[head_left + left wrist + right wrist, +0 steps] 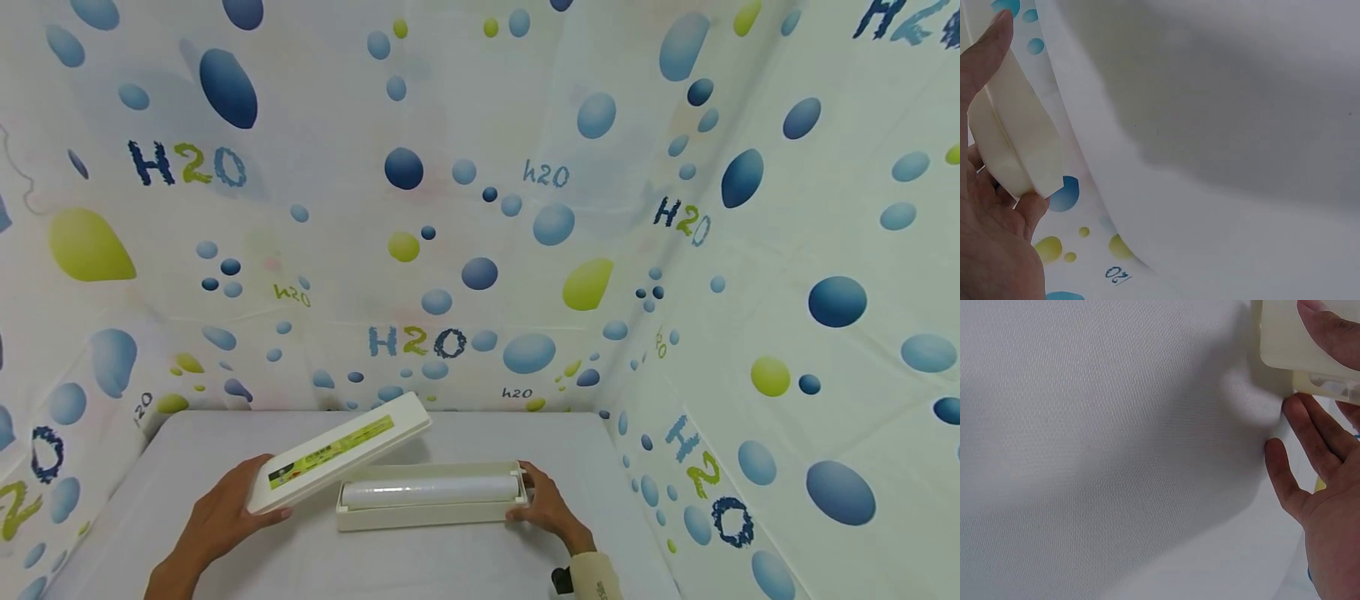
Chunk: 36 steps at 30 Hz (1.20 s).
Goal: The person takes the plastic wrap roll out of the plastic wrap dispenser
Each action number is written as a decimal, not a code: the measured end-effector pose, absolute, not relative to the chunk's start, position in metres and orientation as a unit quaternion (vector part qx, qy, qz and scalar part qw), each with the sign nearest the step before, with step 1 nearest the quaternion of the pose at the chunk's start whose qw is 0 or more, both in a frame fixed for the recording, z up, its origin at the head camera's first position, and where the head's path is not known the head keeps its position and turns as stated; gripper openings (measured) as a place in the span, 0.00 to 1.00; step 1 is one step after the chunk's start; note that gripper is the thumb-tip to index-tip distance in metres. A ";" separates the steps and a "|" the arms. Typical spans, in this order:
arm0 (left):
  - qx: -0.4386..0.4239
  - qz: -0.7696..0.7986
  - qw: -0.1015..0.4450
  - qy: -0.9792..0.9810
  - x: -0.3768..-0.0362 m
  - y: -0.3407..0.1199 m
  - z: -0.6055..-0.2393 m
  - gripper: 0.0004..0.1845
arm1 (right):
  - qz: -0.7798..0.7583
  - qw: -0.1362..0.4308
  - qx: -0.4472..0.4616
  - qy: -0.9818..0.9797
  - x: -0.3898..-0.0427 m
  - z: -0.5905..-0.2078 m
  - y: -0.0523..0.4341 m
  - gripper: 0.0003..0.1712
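Observation:
My left hand (pixel 225 510) grips the near left end of a long cream lid (pixel 401 419) with a yellow-green label. The lid is raised and tilted, its far end pointing up to the right. In the left wrist view, thumb and fingers clasp the lid (pixel 1022 134) from both sides. Right of it, a cream dispenser box (pixel 431 516) sits uncovered on the table, with a shiny roll of cling film (pixel 442 490) inside. My right hand (pixel 551 504) holds the box's right end. From the right wrist, the thumb lies against the box (pixel 1291 334).
A white cloth covers the table (pixel 480 567). Behind it and along the sides hangs a white curtain (pixel 337 250) printed with blue and green drops and H2O lettering. A beige band (pixel 594 575) with a black piece circles my right wrist.

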<state>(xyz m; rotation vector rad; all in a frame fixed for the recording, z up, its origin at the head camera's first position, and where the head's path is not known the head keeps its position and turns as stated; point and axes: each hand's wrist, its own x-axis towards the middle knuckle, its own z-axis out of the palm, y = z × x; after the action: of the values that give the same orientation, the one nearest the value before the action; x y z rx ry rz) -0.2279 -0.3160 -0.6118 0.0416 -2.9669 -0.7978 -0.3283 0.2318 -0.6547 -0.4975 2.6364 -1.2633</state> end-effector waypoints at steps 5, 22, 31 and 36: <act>0.019 -0.255 0.032 -0.966 -0.227 -0.322 -0.613 0.60 | -0.422 0.084 -0.166 0.887 -0.328 -0.654 0.231 0.53; 0.069 -0.263 -0.021 -0.962 -0.220 -0.338 -0.619 0.65 | -0.427 0.085 -0.171 0.884 -0.327 -0.653 0.233 0.54; 0.077 -0.255 -0.022 -0.964 -0.214 -0.345 -0.626 0.64 | -0.413 0.074 -0.182 0.889 -0.328 -0.656 0.233 0.54; 0.081 -0.250 -0.020 -0.965 -0.209 -0.349 -0.628 0.65 | -0.432 0.083 -0.170 0.882 -0.327 -0.654 0.232 0.55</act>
<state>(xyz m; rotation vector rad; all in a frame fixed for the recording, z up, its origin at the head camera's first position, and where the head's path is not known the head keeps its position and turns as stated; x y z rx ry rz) -0.2087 -0.3488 -0.6282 0.2577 -3.0694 -0.7945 -0.3270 0.2319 -0.6538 -0.5071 2.6331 -1.2893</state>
